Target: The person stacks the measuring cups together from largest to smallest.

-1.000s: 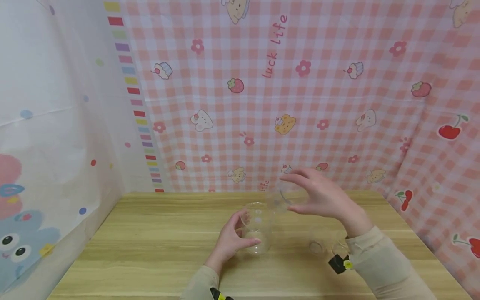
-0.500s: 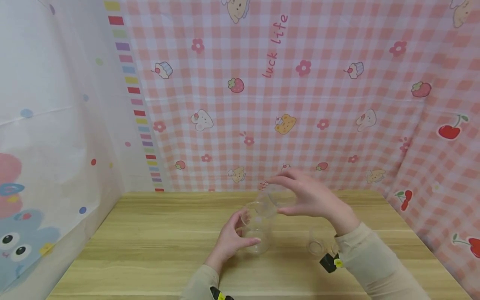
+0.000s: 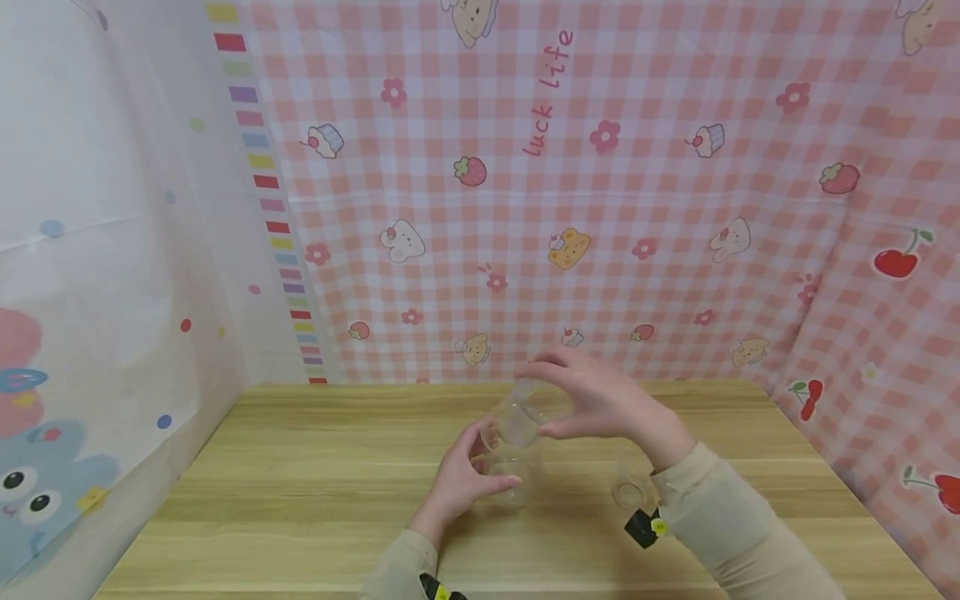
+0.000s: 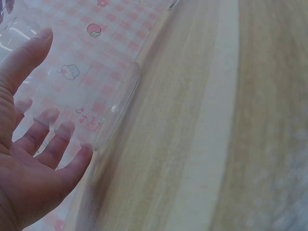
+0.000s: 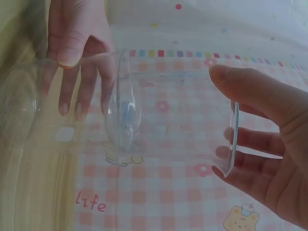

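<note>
My left hand (image 3: 467, 482) grips a clear, see-through cup (image 5: 67, 137) that stands on the table, thumb on the near side and fingers round the far side. Faint printed marks show on its wall in the right wrist view. Above it, my right hand (image 3: 603, 400) holds a second clear cup (image 5: 178, 120) near its rim, between thumb and fingers. This upper cup is tilted in the head view, its rounded base right at the lower cup's mouth. In the left wrist view my left thumb and fingers (image 4: 72, 168) spread round the clear wall.
Another small clear cup (image 3: 628, 493) stands on the wooden table (image 3: 315, 500) to the right, beside the right sleeve (image 3: 735, 508) and its black wrist strap (image 3: 641, 529). A pink checked cloth (image 3: 450, 208) hangs behind the table.
My right hand has moved left and slightly down, bringing its cup from beside the lower cup to over its mouth. The left hand has stayed put. The right sleeve now covers another clear item.
</note>
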The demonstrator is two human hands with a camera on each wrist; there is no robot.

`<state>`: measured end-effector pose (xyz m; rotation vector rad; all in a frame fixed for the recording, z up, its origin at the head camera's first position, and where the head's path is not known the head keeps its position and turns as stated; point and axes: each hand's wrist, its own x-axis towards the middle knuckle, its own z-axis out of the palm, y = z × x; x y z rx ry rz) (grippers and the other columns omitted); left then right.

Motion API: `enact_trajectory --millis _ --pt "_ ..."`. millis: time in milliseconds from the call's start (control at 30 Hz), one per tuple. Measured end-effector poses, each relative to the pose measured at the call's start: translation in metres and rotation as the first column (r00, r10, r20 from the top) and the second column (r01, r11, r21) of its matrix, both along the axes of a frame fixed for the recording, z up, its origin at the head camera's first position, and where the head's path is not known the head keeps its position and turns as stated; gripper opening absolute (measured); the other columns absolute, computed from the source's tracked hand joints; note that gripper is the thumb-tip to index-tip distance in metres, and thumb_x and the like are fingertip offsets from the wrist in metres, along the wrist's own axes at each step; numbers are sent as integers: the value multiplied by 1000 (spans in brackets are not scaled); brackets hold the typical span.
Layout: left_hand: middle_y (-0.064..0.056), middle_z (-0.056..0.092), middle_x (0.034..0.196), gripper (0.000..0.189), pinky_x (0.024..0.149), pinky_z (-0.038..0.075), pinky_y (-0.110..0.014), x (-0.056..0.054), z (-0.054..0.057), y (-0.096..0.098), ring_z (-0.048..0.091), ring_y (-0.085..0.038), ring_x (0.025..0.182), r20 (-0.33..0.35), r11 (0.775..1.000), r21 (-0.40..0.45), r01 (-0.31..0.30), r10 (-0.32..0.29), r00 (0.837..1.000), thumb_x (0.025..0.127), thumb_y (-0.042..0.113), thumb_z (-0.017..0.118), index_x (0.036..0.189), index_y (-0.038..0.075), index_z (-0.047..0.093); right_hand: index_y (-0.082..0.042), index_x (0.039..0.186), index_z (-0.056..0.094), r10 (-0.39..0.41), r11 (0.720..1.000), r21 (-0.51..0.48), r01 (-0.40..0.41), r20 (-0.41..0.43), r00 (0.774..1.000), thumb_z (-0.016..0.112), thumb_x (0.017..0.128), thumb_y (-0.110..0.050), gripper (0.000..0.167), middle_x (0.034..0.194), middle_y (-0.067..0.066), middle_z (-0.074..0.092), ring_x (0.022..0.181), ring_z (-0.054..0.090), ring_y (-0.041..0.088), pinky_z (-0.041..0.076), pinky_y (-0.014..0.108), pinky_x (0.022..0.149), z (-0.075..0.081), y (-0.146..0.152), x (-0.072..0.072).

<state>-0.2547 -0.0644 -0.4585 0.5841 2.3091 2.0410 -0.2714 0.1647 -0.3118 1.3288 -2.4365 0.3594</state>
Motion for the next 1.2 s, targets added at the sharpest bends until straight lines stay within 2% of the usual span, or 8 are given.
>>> enact_trajectory --millis 100,233,467,533,667,900,1000,1200 --pt "-19 54 133 82 103 44 -53 5 7 -1 52 -39 122 0 1000 -13 -5 5 1000 73 8 88 143 1 44 -10 132 61 15 1000 -2 -15 8 1000 91 69 -29 72 121 8 60 107 59 22 53 39 89 -2 -2 -1" --pt "-19 54 134 81 103 43 -55 5 7 0 52 -38 122 0 1000 -7 -10 10 1000 74 5 87 142 0 44 -9 132 61 29 1000 -8 -29 43 999 90 71 -27 71 122 9 60 109 57 24 52 40 91 -6 -6 -2" --pt "-11 55 134 84 104 44 -52 -15 -26 0 52 -31 123 9 1000 -9 -27 27 1000 73 8 89 144 9 44 -13 134 60 1 1000 3 -1 80 997 90 72 -29 71 127 9 59 113 58 24 53 39 92 -12 -10 -1" --pt "-12 55 135 84 104 44 -51 -15 -26 1 52 -31 123 12 1000 -6 -27 27 1000 73 7 88 144 8 44 -13 134 60 -1 1000 4 0 84 996 89 72 -29 71 126 8 59 112 58 22 53 39 91 -14 -11 -1" --pt "-16 54 136 85 104 43 -54 -11 -19 1 51 -36 124 9 1000 -4 -24 24 1000 73 4 88 145 5 42 -14 133 60 -8 1000 6 7 105 994 89 72 -30 70 126 7 59 111 58 22 54 38 89 -16 -13 -2" --pt "-20 54 135 80 104 43 -55 7 9 0 50 -40 124 7 1000 -3 -15 15 1000 74 4 87 141 -2 44 -12 133 61 -41 999 25 38 149 988 88 73 -32 69 133 14 57 119 56 30 52 46 94 -20 -16 -2" --pt "-22 52 137 79 104 42 -56 10 13 1 49 -42 125 12 1000 -7 -20 20 1000 74 2 86 141 -3 44 -11 131 62 -46 999 32 42 145 988 88 73 -33 68 133 14 57 119 56 31 51 46 96 -23 -17 -4" --pt "-22 50 139 81 104 42 -57 9 11 1 49 -42 126 11 1000 -10 -23 23 1000 74 1 85 143 -2 43 -13 130 62 -59 998 46 53 149 987 87 73 -34 66 132 12 57 117 57 29 52 45 94 -27 -20 -6"
